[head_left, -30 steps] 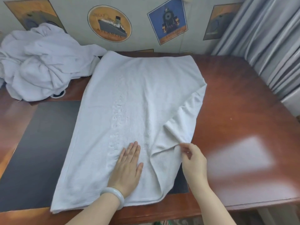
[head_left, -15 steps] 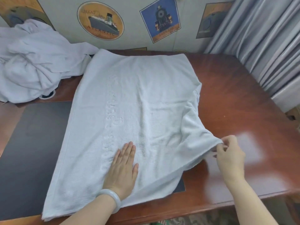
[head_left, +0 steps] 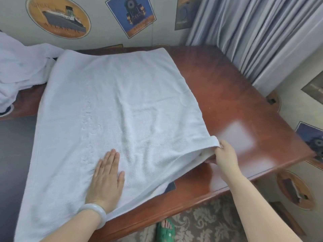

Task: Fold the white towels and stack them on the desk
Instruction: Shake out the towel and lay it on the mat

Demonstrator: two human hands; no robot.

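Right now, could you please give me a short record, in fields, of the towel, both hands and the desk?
Towel: white terry towel spread flat across the desk
Left hand: left hand lies flat, fingers straight, pressing the towel's near part
Right hand: right hand pinches the towel's near right corner, lifted slightly
Surface: reddish-brown wooden desk with a dark desk mat under the towel
Waiting: crumpled heap of white towels at the far left

Home room, wooden desk [head_left: 236, 95], curtains [head_left: 253, 32], travel-poster wallpaper [head_left: 58, 18]
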